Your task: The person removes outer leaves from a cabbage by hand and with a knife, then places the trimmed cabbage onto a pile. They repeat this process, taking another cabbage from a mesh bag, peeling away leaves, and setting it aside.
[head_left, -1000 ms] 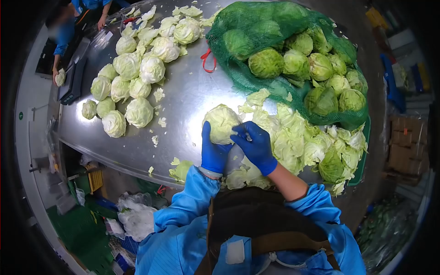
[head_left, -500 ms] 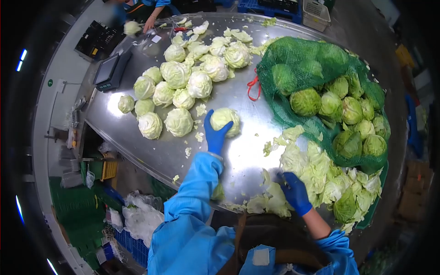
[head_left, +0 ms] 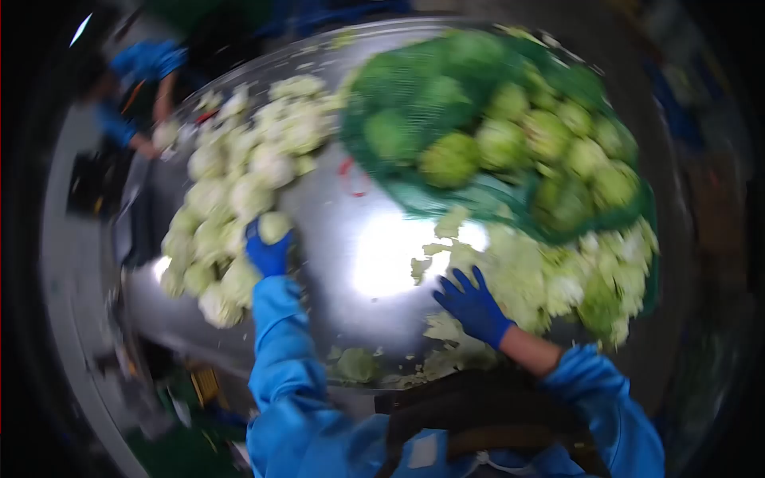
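My left hand (head_left: 268, 253), in a blue glove, curls around a pale trimmed cabbage (head_left: 276, 228) at the right edge of a group of trimmed cabbages (head_left: 209, 237). My right hand (head_left: 476, 308), gloved in blue too, is held palm down with its fingers spread and nothing in them. Beneath and beside it lie loose cabbage leaves (head_left: 510, 271), heaped toward the right. Behind the leaves, a green net bag (head_left: 398, 95) lies open toward me, with several untrimmed green cabbages (head_left: 500, 143) showing in its mouth. The picture is blurred by motion.
All of this rests on a shiny metal table (head_left: 327, 239). A single green leafy piece (head_left: 358, 365) lies by the near edge. A red tie (head_left: 351, 177) trails from the bag. At the far left another person (head_left: 151, 72) in blue sleeves handles a cabbage (head_left: 165, 134).
My left hand has carried the cabbage left to the trimmed group. My right hand has lifted from the leaves and spread its fingers. The view has swung to the right.
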`<state>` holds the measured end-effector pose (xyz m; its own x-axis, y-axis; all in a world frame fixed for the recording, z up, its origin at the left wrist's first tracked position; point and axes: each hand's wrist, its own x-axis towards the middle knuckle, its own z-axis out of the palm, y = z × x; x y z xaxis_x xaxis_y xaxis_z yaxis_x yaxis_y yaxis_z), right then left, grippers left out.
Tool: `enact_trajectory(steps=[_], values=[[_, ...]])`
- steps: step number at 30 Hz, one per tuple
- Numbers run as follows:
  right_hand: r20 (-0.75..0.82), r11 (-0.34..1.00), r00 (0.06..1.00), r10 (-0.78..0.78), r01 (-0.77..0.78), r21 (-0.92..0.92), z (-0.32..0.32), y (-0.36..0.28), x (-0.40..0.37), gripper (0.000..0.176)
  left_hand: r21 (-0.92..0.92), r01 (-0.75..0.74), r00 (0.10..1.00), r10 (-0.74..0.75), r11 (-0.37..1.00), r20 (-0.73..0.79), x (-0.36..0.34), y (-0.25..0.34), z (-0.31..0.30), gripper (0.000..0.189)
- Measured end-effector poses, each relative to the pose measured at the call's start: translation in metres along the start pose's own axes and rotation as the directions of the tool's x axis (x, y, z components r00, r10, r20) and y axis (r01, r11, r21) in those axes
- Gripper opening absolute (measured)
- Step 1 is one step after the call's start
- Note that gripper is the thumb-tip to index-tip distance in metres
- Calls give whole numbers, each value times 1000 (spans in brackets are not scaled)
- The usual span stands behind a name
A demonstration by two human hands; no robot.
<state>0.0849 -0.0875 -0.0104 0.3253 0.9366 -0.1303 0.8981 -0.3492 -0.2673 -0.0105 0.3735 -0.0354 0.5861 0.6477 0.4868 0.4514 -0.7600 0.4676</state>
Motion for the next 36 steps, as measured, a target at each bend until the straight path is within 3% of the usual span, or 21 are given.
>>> enact_trajectory(steps=[2,5,7,9,11,12,13,14,15,17,18,20,22,24,26,27,28,31,32,35,36], values=[[0,997,997,76,-76,-22,2,12,-7,49,82,-29,999,31,996,-23,9,-36,11,77],[9,993,993,116,-116,-17,17,27,-35,46,170,196,977,-207,966,48,39,-89,16,86],[38,989,989,146,-146,-8,18,34,-62,47,-31,374,920,-367,927,134,75,-197,32,88],[91,986,982,165,-165,-8,9,43,-92,51,593,403,854,-519,697,29,94,-31,-18,78],[-52,976,980,192,-197,-95,45,70,-131,50,378,18,999,-6,926,-32,93,-13,-6,68],[-63,977,981,183,-188,-97,46,84,-152,50,275,-212,962,249,938,-109,93,-1,-2,63],[-71,979,982,173,-179,-98,45,99,-172,50,-95,-157,985,149,983,-86,76,66,6,51],[-69,983,990,125,-133,-127,44,117,-191,47,-498,61,998,-36,865,59,59,105,28,46],[-61,984,996,72,-81,-158,40,136,-208,45,-459,-76,982,145,885,117,45,113,60,44],[72,993,997,39,-31,-114,29,169,-232,45,-713,32,883,314,700,348,-1,238,82,45],[-15,970,1000,-27,22,-242,25,187,-240,46,-733,-4,859,378,680,345,-24,287,102,44],[-43,984,993,113,-118,-136,4,212,-248,53,-772,78,780,443,631,441,-48,375,136,39],[-12,939,971,238,-234,-254,-12,225,-243,60,-799,278,709,448,533,545,-64,447,175,41],[-79,965,967,240,-247,-90,-14,220,-232,60,-782,-1,735,530,623,422,-71,505,189,50],[-29,927,947,321,-307,214,-28,192,-217,60,-692,-136,628,602,709,493,-83,521,204,53],[-136,926,923,360,-335,171,-34,169,-212,53,-643,-208,566,627,737,536,-87,523,210,54],[-92,873,892,442,-404,273,-43,153,-209,51,-697,-125,575,624,706,529,-90,518,208,56],[-107,675,793,600,-430,599,-63,127,-191,47,-781,-261,614,722,567,319,-100,485,195,57],[-121,589,751,649,-396,705,-63,122,-182,46,-817,-145,612,699,558,369,-102,470,182,56],[-205,394,718,665,-104,913,-51,117,-139,49,-738,-189,856,477,648,199,-72,403,177,52],[-124,220,740,661,-33,975,-48,118,-120,52,-594,-160,929,324,788,180,-54,388,164,48]])
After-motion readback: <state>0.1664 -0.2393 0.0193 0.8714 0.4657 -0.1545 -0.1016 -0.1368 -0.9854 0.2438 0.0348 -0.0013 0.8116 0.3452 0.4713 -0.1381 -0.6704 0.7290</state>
